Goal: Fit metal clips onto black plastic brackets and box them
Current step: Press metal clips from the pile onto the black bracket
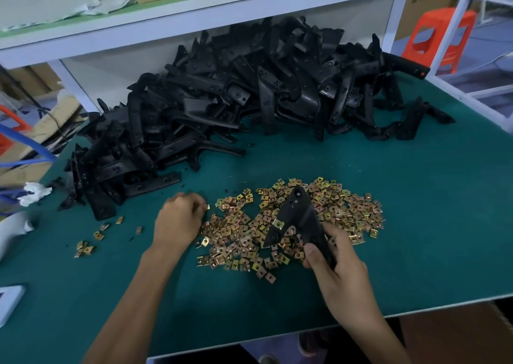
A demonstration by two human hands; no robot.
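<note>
Brackets of black plastic lie in a big heap (236, 100) across the back of the green-topped workbench (430, 197), under a white shelf (194, 19). Nearer the person a loose pile of brass-coloured metal clips (241, 236) is spread on the bench, with a few stray clips (86, 248) well apart to the left. The right hand (336, 263) grips one black bracket (298, 216) by its lower end, thumb across the front, and holds it tilted above the clip pile; one clip sits against the bracket's short side prong. The left hand (177, 219) rests at the pile's left edge with its fingers curled, pinching a single clip (208, 206) at the fingertips. An orange plastic stool (438, 38) stands beyond the bench's far right corner.
</note>
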